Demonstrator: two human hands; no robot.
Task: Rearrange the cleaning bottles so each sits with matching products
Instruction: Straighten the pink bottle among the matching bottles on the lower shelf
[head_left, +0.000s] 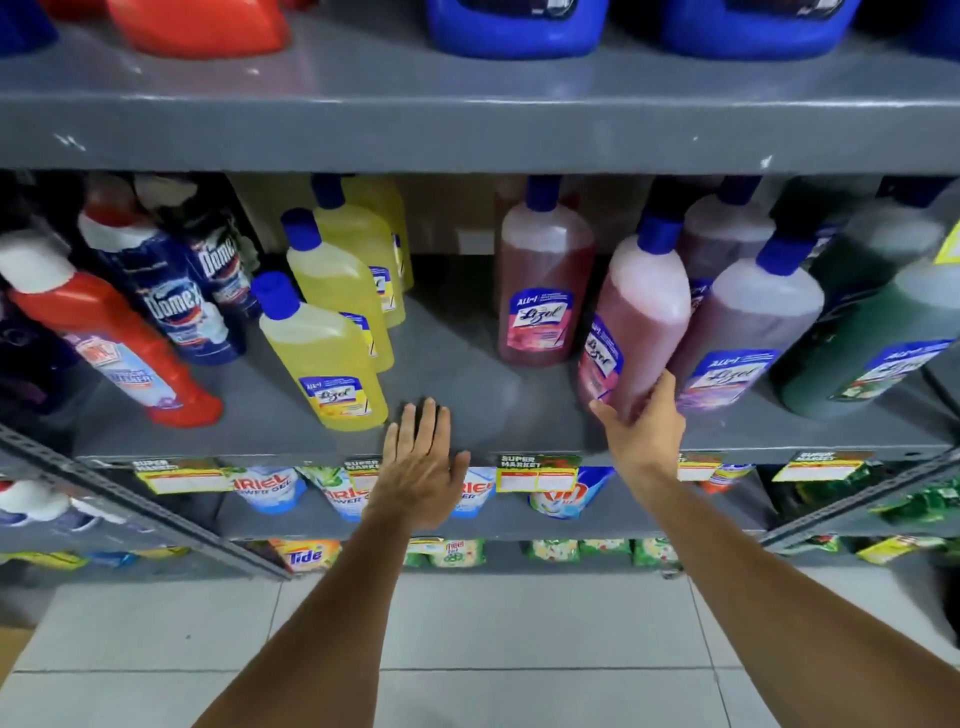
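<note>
On the grey middle shelf (447, 358) stands a row of yellow Lizol bottles (324, 353) left of centre. A pink Lizol bottle (543, 286) stands right of centre. My right hand (641, 421) grips the base of another pink Lizol bottle (636, 317), which is tilted and lifted at the shelf's front. Beside it on the right stand purple Lizol bottles (748, 322) and dark green ones (872, 332). My left hand (423, 465) lies flat, fingers spread, on the shelf's front edge and holds nothing.
Blue Domex bottles (176, 301) and a red bottle with a white cap (111, 338) lean at the shelf's left. Large blue and red jugs (517, 26) sit on the shelf above. Detergent pouches (270, 488) fill lower shelves. Grey shelf surface shows between the yellow and pink bottles.
</note>
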